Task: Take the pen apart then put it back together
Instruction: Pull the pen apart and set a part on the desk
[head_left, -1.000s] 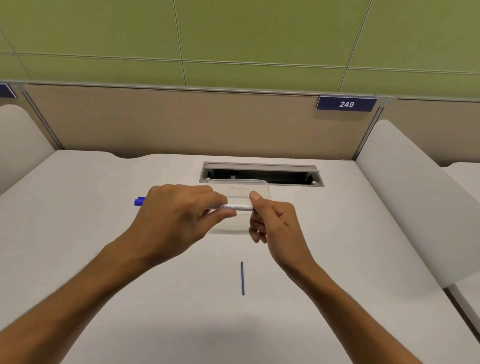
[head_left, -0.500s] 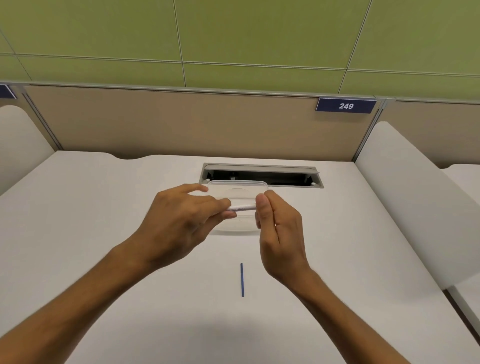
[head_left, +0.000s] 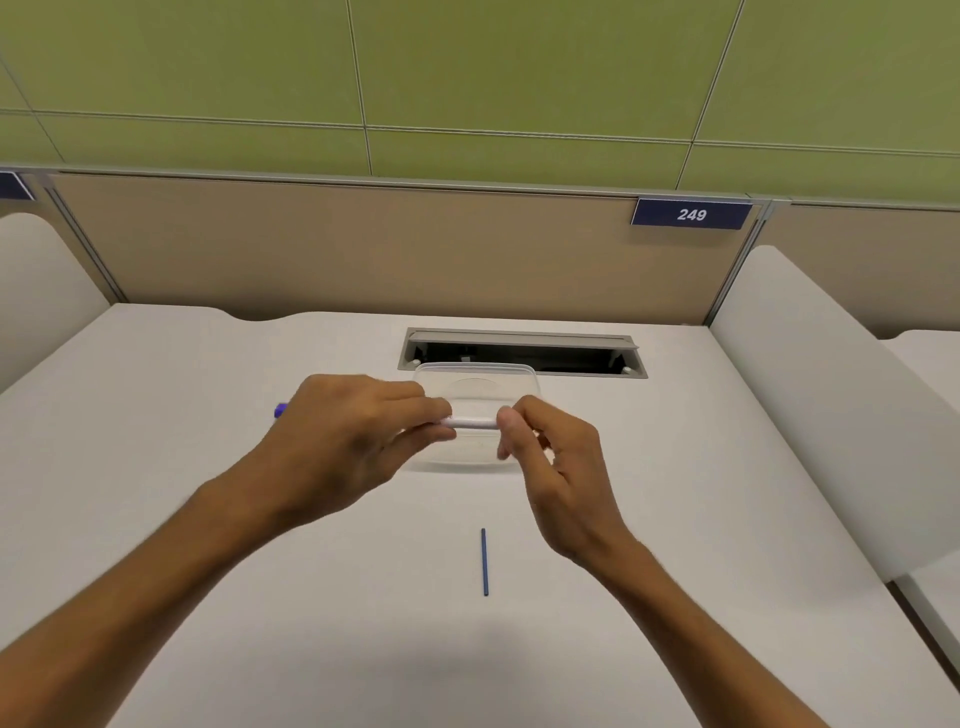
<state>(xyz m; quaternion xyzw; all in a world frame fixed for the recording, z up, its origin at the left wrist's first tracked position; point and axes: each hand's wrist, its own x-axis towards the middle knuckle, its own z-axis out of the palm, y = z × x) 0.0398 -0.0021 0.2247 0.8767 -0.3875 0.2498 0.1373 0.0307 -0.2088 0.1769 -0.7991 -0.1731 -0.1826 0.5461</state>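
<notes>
The white pen barrel (head_left: 475, 421) lies level between both hands above the desk. My left hand (head_left: 348, 447) wraps its left part, and a blue pen end (head_left: 281, 410) pokes out beyond the knuckles. My right hand (head_left: 556, 467) pinches the barrel's right end with thumb and forefinger. A thin blue ink refill (head_left: 484, 561) lies by itself on the white desk (head_left: 208, 519), nearer to me than the hands.
A clear plastic container (head_left: 480, 382) sits on the desk just behind and under the hands. Behind it is an open cable slot (head_left: 522, 353). A beige partition with a "249" label (head_left: 691, 214) closes the back; white side dividers flank the desk.
The hands drew close together over the barrel, then spread a little again. The blue end, hidden half a second ago, shows again at the left. The refill has not moved.
</notes>
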